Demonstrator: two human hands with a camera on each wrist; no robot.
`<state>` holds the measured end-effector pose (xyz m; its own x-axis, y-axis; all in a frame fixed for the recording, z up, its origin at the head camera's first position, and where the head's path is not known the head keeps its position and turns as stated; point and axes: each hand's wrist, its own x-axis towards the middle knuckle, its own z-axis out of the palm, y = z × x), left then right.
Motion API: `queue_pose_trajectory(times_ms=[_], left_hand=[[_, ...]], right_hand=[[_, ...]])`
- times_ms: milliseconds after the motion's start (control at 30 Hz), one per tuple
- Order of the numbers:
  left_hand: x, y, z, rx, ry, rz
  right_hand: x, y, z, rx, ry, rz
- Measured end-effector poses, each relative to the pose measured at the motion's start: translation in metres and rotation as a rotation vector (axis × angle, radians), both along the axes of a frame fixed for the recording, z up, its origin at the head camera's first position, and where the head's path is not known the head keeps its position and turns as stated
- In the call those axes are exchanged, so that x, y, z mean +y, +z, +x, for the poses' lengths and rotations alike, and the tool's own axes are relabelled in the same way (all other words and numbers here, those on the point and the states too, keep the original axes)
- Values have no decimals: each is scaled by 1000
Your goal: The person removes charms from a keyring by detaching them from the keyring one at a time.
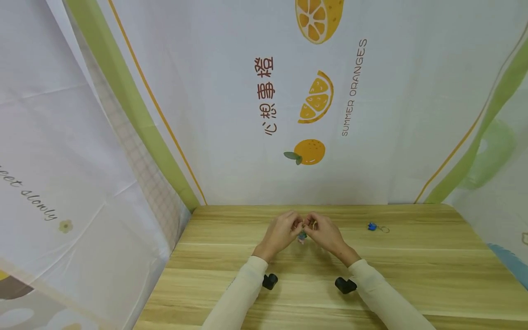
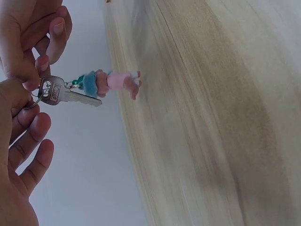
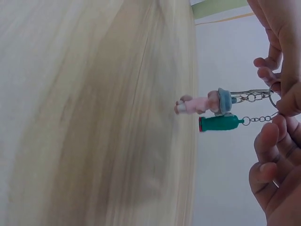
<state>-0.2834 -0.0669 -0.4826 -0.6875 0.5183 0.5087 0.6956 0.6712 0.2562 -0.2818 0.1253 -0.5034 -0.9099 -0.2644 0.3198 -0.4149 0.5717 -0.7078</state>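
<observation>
My left hand point(image 1: 283, 230) and right hand point(image 1: 325, 231) meet fingertip to fingertip above the wooden table. The left hand pinches a metal key ring point(image 2: 35, 102) that carries a silver key point(image 2: 55, 92). From it hangs a small figurine charm point(image 2: 117, 81) with a blue-green hat and pink body. Beside the figurine, a green bottle charm point(image 3: 218, 123) dangles on a short chain point(image 3: 258, 119) running up to the right fingertips. Those fingers pinch the ring end of this chain; the exact joint between the rings is hidden by the fingertips.
A blue charm point(image 1: 372, 226) with its own metal ring point(image 1: 385, 229) lies on the wooden table point(image 1: 297, 302) to the right of the hands. Black camera pieces point(image 1: 270, 281) sit at both wrists. A white printed cloth point(image 1: 231, 160) hangs behind the table.
</observation>
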Motion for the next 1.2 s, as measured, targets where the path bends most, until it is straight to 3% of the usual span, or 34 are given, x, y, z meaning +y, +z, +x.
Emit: queue_pose_trajectory(times_ms=[500,967,1200], left_hand=[[0,-4,0,39,10,8],[-4,-4,-2,9,32,-3],[-6,-3,-2,12,30,9]], right_hand=[[-3,0,2,27,-22,12],[-1,1,5,49,13,-31],[4,3,4,31,-10,-46]])
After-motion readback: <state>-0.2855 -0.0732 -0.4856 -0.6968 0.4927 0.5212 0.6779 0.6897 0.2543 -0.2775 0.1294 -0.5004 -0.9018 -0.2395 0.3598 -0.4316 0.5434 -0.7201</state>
